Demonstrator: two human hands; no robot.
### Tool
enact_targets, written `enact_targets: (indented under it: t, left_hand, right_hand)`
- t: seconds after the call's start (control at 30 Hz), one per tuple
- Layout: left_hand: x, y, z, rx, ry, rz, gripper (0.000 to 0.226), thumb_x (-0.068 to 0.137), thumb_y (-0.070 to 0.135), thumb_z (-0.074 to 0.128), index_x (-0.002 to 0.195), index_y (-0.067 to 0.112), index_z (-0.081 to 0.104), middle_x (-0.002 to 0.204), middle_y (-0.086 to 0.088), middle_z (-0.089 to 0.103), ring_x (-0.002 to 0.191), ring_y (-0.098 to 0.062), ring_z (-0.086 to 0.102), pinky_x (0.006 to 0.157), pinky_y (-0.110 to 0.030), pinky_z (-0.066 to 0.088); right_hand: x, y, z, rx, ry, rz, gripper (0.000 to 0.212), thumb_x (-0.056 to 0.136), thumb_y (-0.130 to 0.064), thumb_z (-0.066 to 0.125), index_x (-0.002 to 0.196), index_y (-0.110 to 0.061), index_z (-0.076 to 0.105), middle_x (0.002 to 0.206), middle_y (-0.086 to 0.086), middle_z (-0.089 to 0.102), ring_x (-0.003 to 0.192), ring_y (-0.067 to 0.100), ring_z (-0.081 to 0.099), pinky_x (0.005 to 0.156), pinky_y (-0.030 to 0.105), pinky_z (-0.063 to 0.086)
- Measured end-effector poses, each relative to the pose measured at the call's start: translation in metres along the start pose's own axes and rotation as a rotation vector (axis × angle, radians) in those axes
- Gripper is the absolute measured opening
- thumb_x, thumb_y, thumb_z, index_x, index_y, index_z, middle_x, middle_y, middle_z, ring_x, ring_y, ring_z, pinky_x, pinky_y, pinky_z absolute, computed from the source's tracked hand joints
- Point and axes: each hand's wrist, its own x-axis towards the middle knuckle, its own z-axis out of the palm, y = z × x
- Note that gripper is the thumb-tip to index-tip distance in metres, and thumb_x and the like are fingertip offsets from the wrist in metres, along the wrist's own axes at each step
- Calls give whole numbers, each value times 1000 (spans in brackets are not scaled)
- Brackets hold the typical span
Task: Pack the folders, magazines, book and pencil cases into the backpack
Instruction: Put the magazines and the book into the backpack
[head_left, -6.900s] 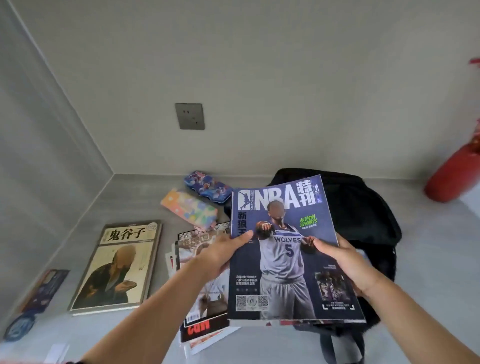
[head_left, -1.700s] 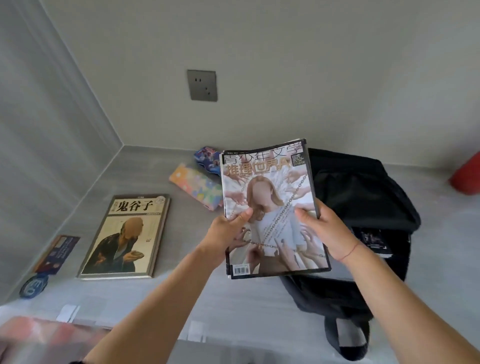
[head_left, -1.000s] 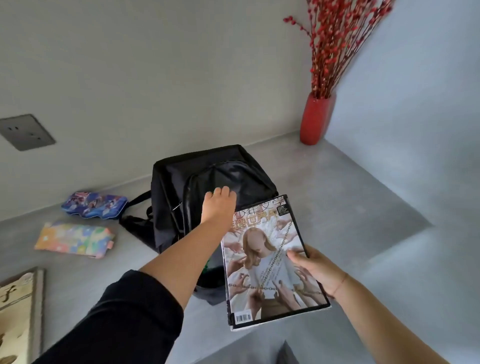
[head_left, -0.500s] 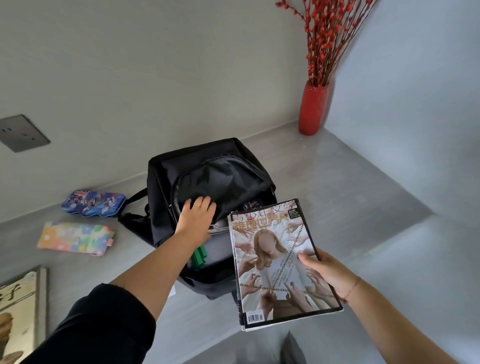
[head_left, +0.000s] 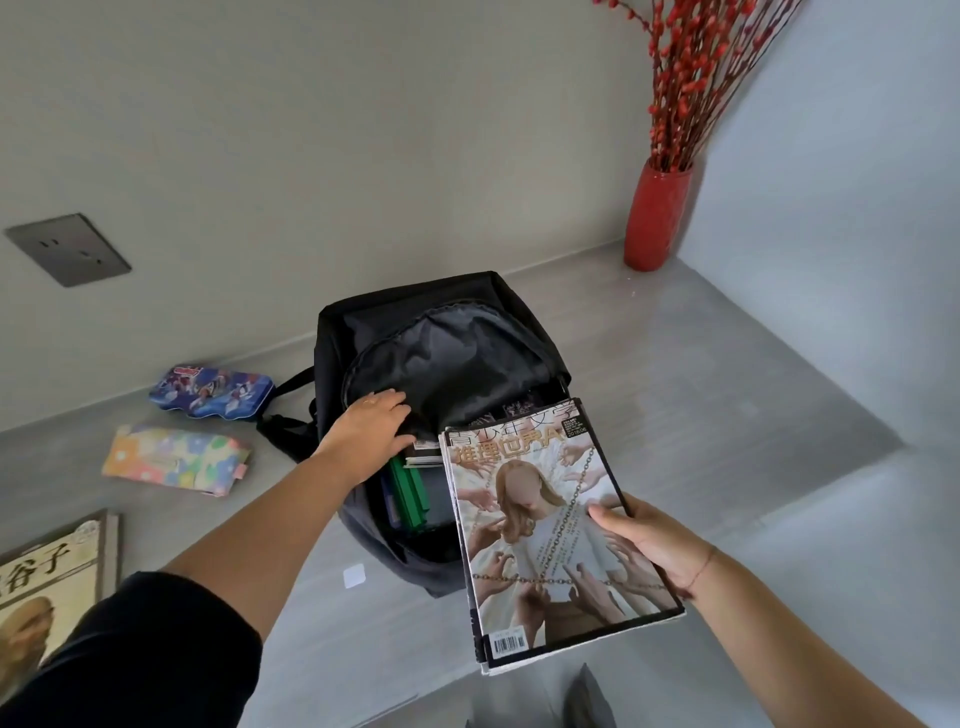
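Note:
A black backpack (head_left: 447, 332) lies on the grey surface with its main zip open. My left hand (head_left: 371, 434) grips the front flap at the opening's left edge and holds it back. Green folders (head_left: 408, 491) and other magazines show inside. My right hand (head_left: 647, 538) holds a stack of magazines (head_left: 545, 530) by its right edge, cover up, its top edge over the bag's mouth. A blue tin pencil case (head_left: 210, 392) and a pastel fabric pencil case (head_left: 174, 457) lie left of the bag. A book (head_left: 47, 577) with a portrait cover lies at the far left.
A red vase (head_left: 657, 221) with red berry branches stands in the back right corner. A wall socket (head_left: 67, 249) is on the back wall. Walls close the surface at the back and right. A small white sticker (head_left: 354, 577) lies in front of the bag.
My left hand has pulled the flap further back, so the bag gapes wider and the green folders show. The magazines have stayed at the bag's mouth in my right hand.

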Motion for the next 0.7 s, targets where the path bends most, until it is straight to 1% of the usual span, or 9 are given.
enact_targets:
  t: [0.03,0.1,0.17,0.23,0.37,0.47,0.53,0.6,0.7]
  left_hand:
    - [1,2,-4,-11,26,-26,38,99,33,42,124,8,56,134,-8,53,128,-24,47,108,-32,33]
    - [4,5,-16,-133,169,-167,27,99,23,40,95,7,61,102,-13,65,98,-32,62,82,-39,48]
    - [7,2,-30,-354,375,-343,30,98,21,43,72,8,53,72,-14,61,70,-36,60,59,-37,43]
    - [10,-1,-43,-504,504,-413,34,96,23,45,66,8,48,56,-8,51,56,-33,53,52,-32,36]
    - [9,4,-52,-598,463,-363,33,97,25,44,73,5,54,57,-12,54,52,-28,52,49,-33,36]
    - [5,-1,-46,-646,440,-375,30,99,26,43,78,9,55,62,-10,57,56,-25,54,51,-34,39]
    - [5,-3,-43,-665,420,-390,29,99,28,42,78,12,55,62,-8,57,57,-23,54,51,-33,38]
    - [7,-3,-43,-681,401,-409,29,99,29,41,78,13,55,61,-7,56,57,-24,54,51,-33,38]
    - [8,-2,-43,-694,403,-422,29,98,27,42,80,11,56,62,-8,57,58,-25,54,53,-36,41]
  right_hand:
    - [1,-1,0,-14,-8,-5,30,81,-46,60,94,-19,64,91,-4,73,90,4,69,72,12,48]
    - [3,-2,2,-48,-23,-8,41,76,-53,59,95,-17,64,90,-1,70,93,9,66,79,19,46]
    - [5,-10,5,-62,-57,2,46,73,-56,58,97,-17,64,86,-6,71,89,6,67,78,18,45]
    - [13,-23,11,-45,-107,20,48,74,-56,58,100,-16,65,85,-10,74,90,6,68,80,19,46]
    - [54,-57,24,12,-153,82,46,88,-40,58,115,-3,64,110,14,71,108,26,65,99,35,48]
    - [81,-88,37,85,-104,136,38,87,-37,62,112,-9,68,116,10,68,116,24,59,109,39,38]
    - [93,-98,39,60,-13,99,34,88,-33,62,114,-11,63,114,5,66,115,20,56,107,37,37]
    - [101,-96,35,142,28,50,36,89,-17,61,123,-8,52,123,12,61,117,25,56,104,44,43]
    - [97,-79,25,267,-37,26,46,88,-6,61,127,-26,47,125,0,57,117,24,56,76,44,57]
